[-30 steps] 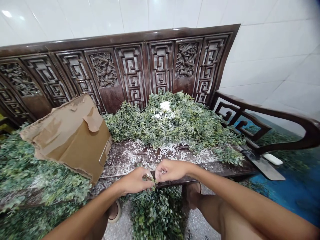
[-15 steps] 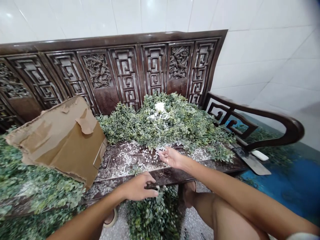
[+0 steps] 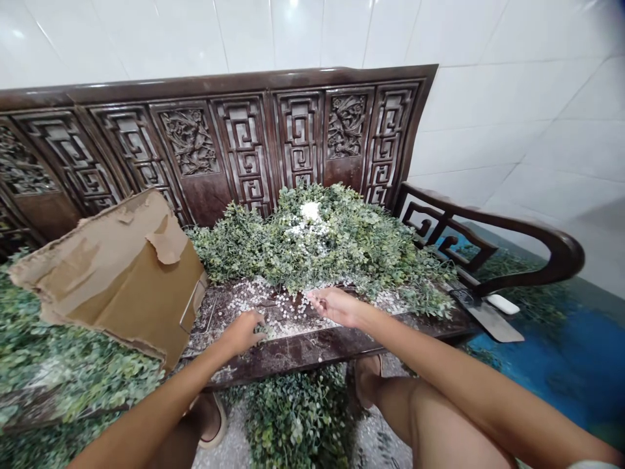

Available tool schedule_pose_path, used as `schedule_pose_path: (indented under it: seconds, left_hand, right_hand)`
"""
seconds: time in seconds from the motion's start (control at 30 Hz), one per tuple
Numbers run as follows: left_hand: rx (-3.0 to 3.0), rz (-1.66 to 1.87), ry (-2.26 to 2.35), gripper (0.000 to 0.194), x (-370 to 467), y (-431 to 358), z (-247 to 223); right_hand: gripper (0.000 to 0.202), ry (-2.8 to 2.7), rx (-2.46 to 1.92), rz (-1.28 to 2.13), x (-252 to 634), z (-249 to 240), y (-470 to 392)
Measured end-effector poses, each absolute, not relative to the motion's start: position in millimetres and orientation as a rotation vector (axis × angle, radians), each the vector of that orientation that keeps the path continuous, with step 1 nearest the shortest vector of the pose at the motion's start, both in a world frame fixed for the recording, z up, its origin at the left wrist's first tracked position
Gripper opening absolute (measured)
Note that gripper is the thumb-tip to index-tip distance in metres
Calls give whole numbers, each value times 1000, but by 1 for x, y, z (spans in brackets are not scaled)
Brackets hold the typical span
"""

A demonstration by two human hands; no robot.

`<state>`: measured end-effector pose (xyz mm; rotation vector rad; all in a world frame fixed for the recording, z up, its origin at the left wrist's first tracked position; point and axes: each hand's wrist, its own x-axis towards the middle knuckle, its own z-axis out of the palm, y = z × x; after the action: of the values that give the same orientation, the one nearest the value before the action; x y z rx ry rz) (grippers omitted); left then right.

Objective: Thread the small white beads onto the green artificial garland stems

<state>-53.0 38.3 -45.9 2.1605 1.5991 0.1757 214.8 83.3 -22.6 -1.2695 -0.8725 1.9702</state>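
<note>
My left hand (image 3: 243,333) is over the front of the dark wooden bench seat (image 3: 288,352), its thumb and index finger curved and apart. Beside those fingertips lies a small green sprig (image 3: 266,330), partly hidden. My right hand (image 3: 336,306) is just above the seat with its fingertips pinched together; whatever is in the pinch is too small to make out. Small white discs (image 3: 283,305) are scattered over the seat around both hands. Behind them rises a heap of artificial green foliage (image 3: 356,241), with a white pile of discs (image 3: 311,210) on top.
A torn cardboard piece (image 3: 122,273) leans at the left, near bent metal wire (image 3: 193,303). More foliage (image 3: 297,417) hangs below the seat between my legs. At the right are the carved armrest (image 3: 532,234), a flat metal blade (image 3: 493,319) and a white oval object (image 3: 502,304).
My left hand has moved up and left, from in front of the seat edge to the sprig on the seat. My right hand has stayed nearly in place, fingertips still pinched.
</note>
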Motion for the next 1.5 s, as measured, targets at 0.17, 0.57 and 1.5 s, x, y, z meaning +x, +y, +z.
schedule_pose_path:
  seconds: [0.17, 0.57, 1.5]
  left_hand:
    - [2078, 319, 1652, 14, -52, 44, -39]
    - [1637, 580, 1548, 25, -49, 36, -36]
    - [1776, 814, 1420, 22, -8, 6, 22]
  right_hand:
    - [26, -1291, -1358, 2015, 223, -42, 79]
    - [8, -1989, -1323, 1989, 228, -65, 80]
    - [37, -1402, -876, 2080, 187, 10, 56]
